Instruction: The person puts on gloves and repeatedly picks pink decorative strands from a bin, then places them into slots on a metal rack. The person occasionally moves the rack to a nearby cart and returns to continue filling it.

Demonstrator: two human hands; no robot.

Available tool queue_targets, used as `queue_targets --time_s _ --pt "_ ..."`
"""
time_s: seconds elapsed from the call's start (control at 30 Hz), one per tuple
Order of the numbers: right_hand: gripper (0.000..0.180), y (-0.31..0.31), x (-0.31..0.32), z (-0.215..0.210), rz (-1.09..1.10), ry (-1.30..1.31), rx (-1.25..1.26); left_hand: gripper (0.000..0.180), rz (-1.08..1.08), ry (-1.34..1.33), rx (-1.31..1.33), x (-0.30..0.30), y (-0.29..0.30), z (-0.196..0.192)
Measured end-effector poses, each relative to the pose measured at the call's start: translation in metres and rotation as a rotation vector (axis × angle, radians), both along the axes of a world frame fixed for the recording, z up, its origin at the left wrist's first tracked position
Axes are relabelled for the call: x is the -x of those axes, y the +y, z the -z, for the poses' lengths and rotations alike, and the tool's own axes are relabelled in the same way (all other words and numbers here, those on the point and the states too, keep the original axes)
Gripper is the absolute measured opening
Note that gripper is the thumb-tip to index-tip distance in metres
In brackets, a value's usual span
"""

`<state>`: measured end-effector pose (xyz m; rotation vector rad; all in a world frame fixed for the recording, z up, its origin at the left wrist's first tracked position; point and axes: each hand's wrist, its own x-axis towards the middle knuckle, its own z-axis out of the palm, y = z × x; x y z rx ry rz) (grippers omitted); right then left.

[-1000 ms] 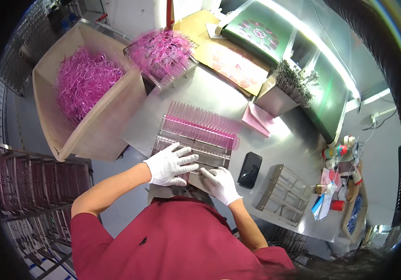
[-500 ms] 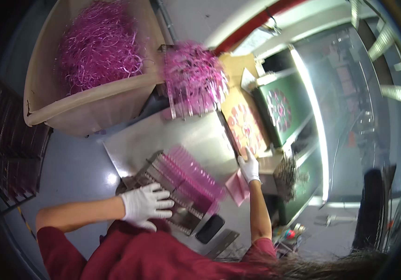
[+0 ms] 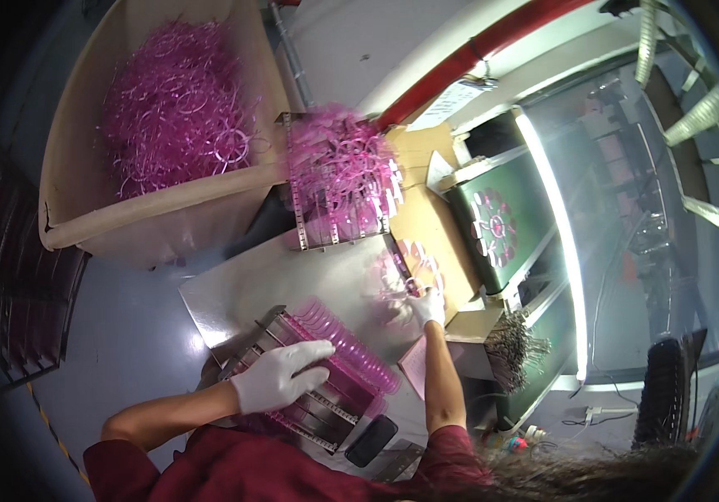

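Observation:
My right hand (image 3: 426,306), in a white glove, is closed at the edge of a translucent pink wheel-shaped plastic moulding (image 3: 385,280) with round discs about its rim. This moulding overlaps the edge between the steel table and a tan board; its left part is blurred. My left hand (image 3: 286,376), also gloved, has its fingers stretched out over a metal rack (image 3: 246,351) filled with a row of pink translucent discs (image 3: 347,343). It appears to hold nothing. A similar wheel-shaped moulding (image 3: 493,227) lies on a green conveyor belt (image 3: 531,213) at the right.
A big beige bin (image 3: 167,188) of tangled pink plastic scraps stands at the far left. Beside it, a wire basket (image 3: 343,243) overflows with more scraps. A black phone (image 3: 371,441) and a pink pad (image 3: 414,366) lie near me. A bundle of metal wires (image 3: 514,351) sits at the right.
My right hand has drawn the wheel-shaped moulding from the tan board leftward and toward me. The left hand has shifted right, further over the racked discs. The view has tilted slightly.

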<state>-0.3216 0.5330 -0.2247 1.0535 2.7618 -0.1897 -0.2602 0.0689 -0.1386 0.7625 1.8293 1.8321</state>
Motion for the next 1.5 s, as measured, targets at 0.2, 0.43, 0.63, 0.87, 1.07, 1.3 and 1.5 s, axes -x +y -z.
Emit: queue_targets --time_s 0.2,0.43,0.63,0.87,1.07,1.3,1.5 --pt "0.042 -0.052 -0.055 -0.079 0.178 0.488 0.635 0.043 0.039 -0.533 -0.244 -0.02 0.038 0.008" --pt "0.033 -0.203 -0.107 -0.215 -0.241 0.395 0.931 0.07 0.148 -1.098 -1.022 -0.016 0.006 -0.013" --pt "0.038 -0.182 0.061 -0.143 -0.479 0.622 0.465 0.069 -0.041 -0.695 -1.104 -0.013 -0.077 -0.001" --pt "0.054 -0.154 0.223 -0.072 -0.505 0.429 -0.012 0.057 -0.332 -0.733 -1.169 -0.014 -0.139 0.007" --pt "0.046 -0.168 0.232 -0.093 -0.439 0.497 0.136 0.051 -0.465 -0.687 -1.123 -0.005 -0.151 0.008" --pt "0.04 -0.222 0.096 -0.187 -0.455 0.631 0.739 0.069 -0.377 -0.578 -0.874 0.024 -0.101 -0.016" --pt "0.04 -0.278 -0.111 -0.197 -0.555 0.835 0.787 0.101 -0.171 -0.492 -0.657 -0.004 -0.017 -0.062"
